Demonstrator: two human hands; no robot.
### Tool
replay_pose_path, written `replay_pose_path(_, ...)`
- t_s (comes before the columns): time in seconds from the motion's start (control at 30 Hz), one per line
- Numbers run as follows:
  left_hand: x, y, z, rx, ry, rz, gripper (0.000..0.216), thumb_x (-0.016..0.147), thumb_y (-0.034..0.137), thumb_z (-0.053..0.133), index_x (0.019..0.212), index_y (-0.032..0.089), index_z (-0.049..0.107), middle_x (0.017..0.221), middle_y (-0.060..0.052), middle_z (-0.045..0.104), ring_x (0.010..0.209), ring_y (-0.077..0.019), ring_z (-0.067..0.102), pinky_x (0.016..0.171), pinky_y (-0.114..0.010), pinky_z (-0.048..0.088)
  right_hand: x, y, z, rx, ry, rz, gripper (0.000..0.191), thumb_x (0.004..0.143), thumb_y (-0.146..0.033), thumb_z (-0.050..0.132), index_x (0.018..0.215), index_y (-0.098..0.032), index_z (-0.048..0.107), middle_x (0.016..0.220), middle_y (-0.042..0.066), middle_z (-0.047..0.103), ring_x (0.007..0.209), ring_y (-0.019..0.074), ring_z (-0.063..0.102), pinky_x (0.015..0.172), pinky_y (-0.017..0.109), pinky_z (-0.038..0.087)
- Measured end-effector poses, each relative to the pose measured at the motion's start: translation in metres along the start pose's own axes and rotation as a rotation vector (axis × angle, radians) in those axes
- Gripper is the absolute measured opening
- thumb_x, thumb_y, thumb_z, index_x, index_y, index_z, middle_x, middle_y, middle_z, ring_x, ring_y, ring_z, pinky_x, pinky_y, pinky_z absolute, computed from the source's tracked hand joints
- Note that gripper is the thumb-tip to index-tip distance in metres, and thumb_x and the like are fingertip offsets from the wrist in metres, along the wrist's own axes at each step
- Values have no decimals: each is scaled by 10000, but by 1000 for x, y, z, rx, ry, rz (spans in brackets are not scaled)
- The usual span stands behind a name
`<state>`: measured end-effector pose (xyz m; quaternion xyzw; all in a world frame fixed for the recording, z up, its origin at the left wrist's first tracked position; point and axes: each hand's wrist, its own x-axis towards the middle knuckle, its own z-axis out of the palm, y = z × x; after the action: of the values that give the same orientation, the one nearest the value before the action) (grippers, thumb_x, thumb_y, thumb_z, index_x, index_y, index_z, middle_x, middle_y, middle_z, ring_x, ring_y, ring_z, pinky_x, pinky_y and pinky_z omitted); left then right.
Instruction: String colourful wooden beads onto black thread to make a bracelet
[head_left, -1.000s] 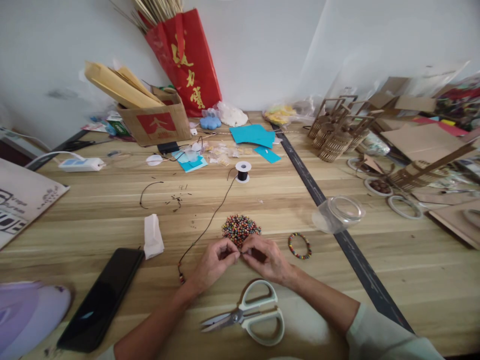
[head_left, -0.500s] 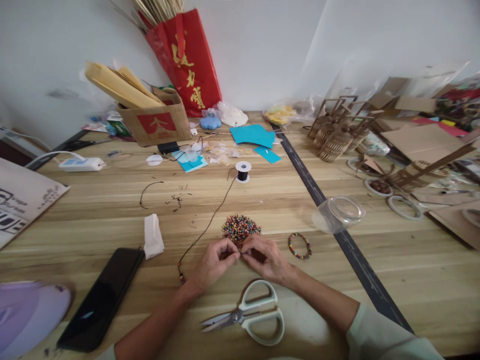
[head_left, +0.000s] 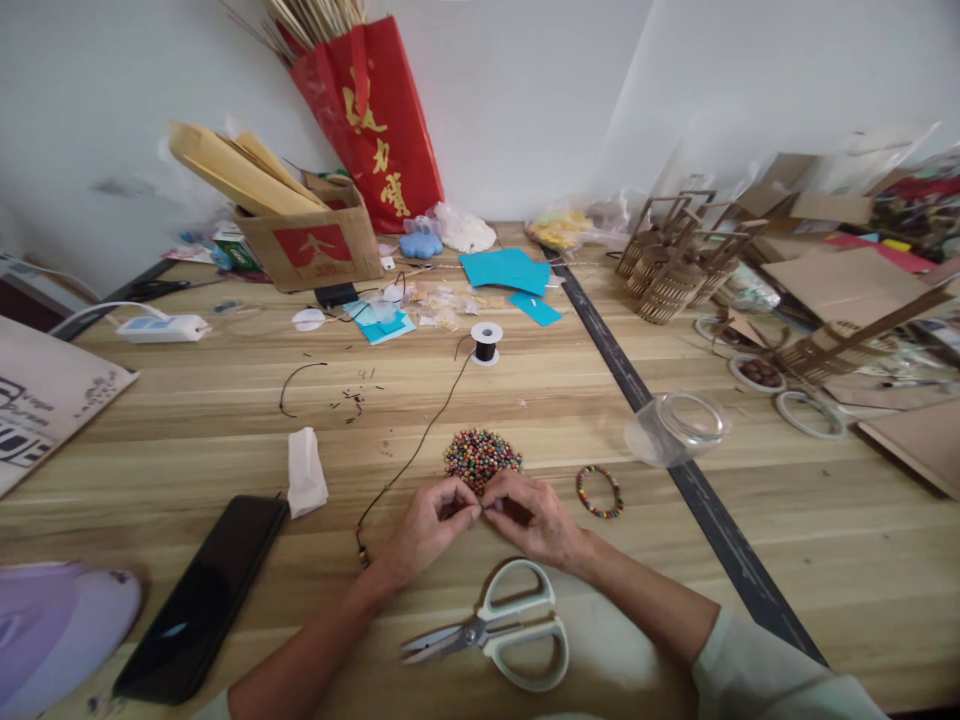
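Note:
My left hand [head_left: 426, 528] and my right hand [head_left: 529, 518] meet fingertip to fingertip just in front of a heap of small coloured beads [head_left: 480, 457]. Both are pinched shut on a thin black cord [head_left: 420, 440] that runs back to a spool [head_left: 486, 342]; the pinched end is too small to make out. A few beads hang on the cord near my left wrist [head_left: 362, 553]. A finished bead bracelet [head_left: 598, 491] lies right of my right hand. White-handled scissors [head_left: 501, 628] rest near the table's front edge, under my wrists.
A black phone [head_left: 201, 598] and a folded tissue [head_left: 304, 472] lie to the left. A clear plastic tub [head_left: 675, 424] lies on its side to the right. A cardboard box [head_left: 306, 240], red bag [head_left: 371, 115], teal paper [head_left: 510, 272] and wooden models [head_left: 675, 262] crowd the back.

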<state>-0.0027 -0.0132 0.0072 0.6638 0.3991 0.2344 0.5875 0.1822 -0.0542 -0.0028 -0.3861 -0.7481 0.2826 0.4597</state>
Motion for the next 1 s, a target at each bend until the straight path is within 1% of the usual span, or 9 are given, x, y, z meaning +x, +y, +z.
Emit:
replay_pose_path(0.3, 1, -3, 0, -29, 4, 17, 192, 760, 321, 635, 701, 149, 572, 624, 16, 517, 603, -118, 454, 571, -218, 345, -1, 1, 0, -10, -1, 6, 102, 931, -235, 552, 878, -177, 616, 758, 44, 615, 684, 140, 576, 612, 238, 467)
replay_pose_path(0.5, 0, -2, -1, -30, -8, 4, 180, 778, 313, 608, 723, 145, 575, 648, 6, 536, 625, -124, 475, 594, -226, 364, -1, 0, -1, -5, -4, 9, 90, 926, -218, 552, 883, -173, 617, 772, 53, 624, 697, 145, 586, 624, 246, 473)
replay_pose_path(0.73, 1, -4, 0, -39, 3, 14, 177, 765, 311, 623, 711, 151, 571, 625, 13, 533, 611, -121, 469, 577, -218, 359, -2, 1, 0, -5, -4, 18, 101, 933, -239, 557, 879, -177, 617, 766, 45, 626, 690, 141, 585, 623, 243, 478)
replay_pose_path(0.83, 0, -2, 0, -25, 0, 10, 163, 761, 297, 622, 711, 148, 579, 630, 11, 541, 613, -122, 475, 578, -219, 362, -2, 1, 0, -3, -5, 26, 102, 928, -244, 567, 876, -175, 621, 754, 42, 621, 675, 137, 582, 599, 234, 470)
replay_pose_path(1.0, -1, 2, -1, -5, -9, -7, 154, 761, 289, 615, 708, 148, 579, 624, 17, 529, 604, -120, 469, 578, -222, 359, -2, 1, 0, 7, -15, 24, 94, 928, -232, 566, 889, -174, 629, 780, 53, 642, 707, 143, 604, 630, 240, 485)
